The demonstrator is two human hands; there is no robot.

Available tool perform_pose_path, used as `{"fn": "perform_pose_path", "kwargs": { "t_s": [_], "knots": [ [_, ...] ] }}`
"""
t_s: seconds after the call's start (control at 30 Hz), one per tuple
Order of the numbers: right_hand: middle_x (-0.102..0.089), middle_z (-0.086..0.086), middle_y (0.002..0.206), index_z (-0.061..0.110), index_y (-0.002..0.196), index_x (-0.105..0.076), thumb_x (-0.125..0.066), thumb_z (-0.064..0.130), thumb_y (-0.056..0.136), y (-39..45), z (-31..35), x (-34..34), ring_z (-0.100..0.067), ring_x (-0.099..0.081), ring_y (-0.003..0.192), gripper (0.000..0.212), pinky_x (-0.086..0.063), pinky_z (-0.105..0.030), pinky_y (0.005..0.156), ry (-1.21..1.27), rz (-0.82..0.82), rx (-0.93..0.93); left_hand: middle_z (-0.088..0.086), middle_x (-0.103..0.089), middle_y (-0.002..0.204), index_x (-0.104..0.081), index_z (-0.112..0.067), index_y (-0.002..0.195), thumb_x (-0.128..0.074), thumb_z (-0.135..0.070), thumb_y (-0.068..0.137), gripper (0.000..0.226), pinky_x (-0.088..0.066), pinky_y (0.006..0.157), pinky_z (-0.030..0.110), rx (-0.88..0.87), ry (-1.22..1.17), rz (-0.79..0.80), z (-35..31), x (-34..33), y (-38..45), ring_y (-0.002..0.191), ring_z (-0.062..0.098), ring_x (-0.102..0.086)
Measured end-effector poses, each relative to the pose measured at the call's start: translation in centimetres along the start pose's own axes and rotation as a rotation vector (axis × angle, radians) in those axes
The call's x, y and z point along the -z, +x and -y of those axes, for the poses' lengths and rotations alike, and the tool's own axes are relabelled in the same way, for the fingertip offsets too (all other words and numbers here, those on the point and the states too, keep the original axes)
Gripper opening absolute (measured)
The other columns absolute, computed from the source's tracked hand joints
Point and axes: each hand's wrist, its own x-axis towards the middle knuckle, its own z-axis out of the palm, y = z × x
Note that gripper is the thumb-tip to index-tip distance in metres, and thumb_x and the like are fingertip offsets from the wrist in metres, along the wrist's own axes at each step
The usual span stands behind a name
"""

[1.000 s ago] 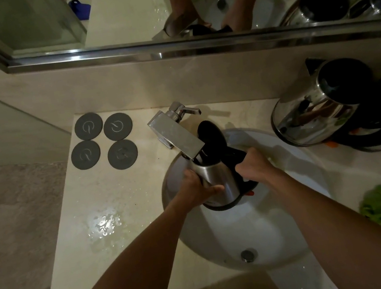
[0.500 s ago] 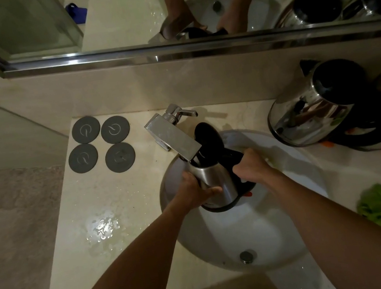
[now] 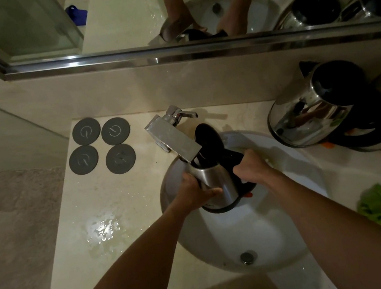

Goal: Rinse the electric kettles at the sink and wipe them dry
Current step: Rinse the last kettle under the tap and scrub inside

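Head view: left hand point(image 3: 193, 193) gripped the kettle point(image 3: 216, 185) body, right hand point(image 3: 251, 165) gripped its black handle, lid open beneath the tap point(image 3: 173, 138), over the sink point(image 3: 288, 236).

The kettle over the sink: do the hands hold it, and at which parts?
Yes. The left hand grips the steel body of the kettle, and the right hand grips its black handle, with the open top under the faucet.
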Motion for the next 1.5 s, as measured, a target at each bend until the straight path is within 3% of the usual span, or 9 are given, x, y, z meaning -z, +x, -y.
{"fn": "perform_pose_path", "kwargs": {
  "t_s": [0.33,0.47,0.63,0.87,1.03,1.27,1.4,1.5],
  "knots": [
    [-0.062,-0.009,0.082,0.005,0.094,-0.056,-0.058,0.006,0.077,-0.1,0.1,0.0,-0.029,-0.063,0.084,0.017,-0.048,-0.032,0.067,0.010,-0.006,-0.015,0.016,-0.042,0.146,-0.019,-0.002,0.145,-0.085,-0.042,0.071,0.107,-0.042,0.106,0.036,0.023,-0.022,0.017,0.2,0.0,0.3,0.133,0.029,-0.044],
    [-0.064,-0.011,0.089,0.004,0.101,-0.057,-0.059,0.006,0.076,0.0,-0.1,0.0,-0.031,-0.063,0.089,0.025,-0.048,-0.033,0.069,0.029,-0.009,-0.020,0.015,-0.043,0.145,-0.020,-0.003,0.145,-0.085,-0.044,0.071,0.107,-0.044,0.104,0.035,0.022,-0.017,0.018,0.3,-0.1,0.3,0.131,0.029,-0.045],
    [-0.063,-0.008,0.083,0.004,0.094,-0.059,-0.058,0.004,0.078,-0.2,-0.7,-0.2,-0.028,-0.064,0.086,0.017,-0.043,-0.025,0.056,0.054,-0.002,-0.027,0.015,-0.043,0.145,-0.018,-0.004,0.146,-0.085,-0.046,0.070,0.110,-0.044,0.106,0.039,0.019,-0.003,0.031,0.3,0.0,0.4,0.131,0.029,-0.045],
    [-0.057,-0.007,0.089,0.009,0.099,-0.050,-0.059,0.003,0.082,-0.6,-1.1,-0.3,-0.028,-0.058,0.091,0.020,-0.046,-0.033,0.073,0.065,-0.031,-0.030,0.016,-0.044,0.143,-0.022,-0.002,0.144,-0.087,-0.043,0.068,0.108,-0.043,0.106,0.040,-0.020,-0.005,0.010,0.3,-0.3,0.2,0.130,0.030,-0.046],
    [-0.065,-0.013,0.098,0.004,0.102,-0.054,-0.061,0.010,0.074,-0.5,-1.9,-0.8,-0.032,-0.067,0.092,0.030,-0.059,-0.045,0.079,0.079,-0.025,-0.038,0.013,-0.043,0.144,-0.020,-0.007,0.145,-0.089,-0.034,0.066,0.108,-0.044,0.105,0.037,-0.010,-0.101,-0.010,0.5,-0.8,-0.2,0.133,0.028,-0.044],
    [-0.065,-0.017,0.098,0.000,0.105,-0.060,-0.059,0.009,0.075,-0.4,-3.2,-1.8,-0.031,-0.064,0.086,0.032,-0.042,-0.025,0.053,0.101,-0.016,-0.052,0.011,-0.044,0.142,-0.022,-0.010,0.141,-0.091,-0.026,0.065,0.104,-0.041,0.098,0.029,0.014,-0.172,-0.031,0.7,-1.3,-0.4,0.132,0.028,-0.045],
    [-0.062,-0.015,0.087,0.002,0.090,-0.058,-0.059,0.006,0.075,-0.6,-3.9,-2.2,-0.027,-0.059,0.071,0.015,-0.040,-0.024,0.049,0.107,-0.024,-0.044,0.011,-0.044,0.140,-0.024,-0.009,0.140,-0.091,-0.023,0.065,0.101,-0.039,0.095,0.025,0.004,-0.189,-0.044,0.8,-1.6,-0.7,0.130,0.028,-0.044],
    [-0.061,-0.015,0.086,0.001,0.093,-0.060,-0.059,0.015,0.068,-0.5,-4.1,-2.2,-0.026,-0.059,0.069,0.028,-0.040,-0.024,0.048,0.111,-0.019,-0.026,0.011,-0.044,0.140,-0.023,-0.010,0.140,-0.090,-0.024,0.066,0.101,-0.040,0.098,0.028,0.009,-0.206,-0.050,0.8,-1.8,-1.0,0.131,0.027,-0.043]
  ]
}}
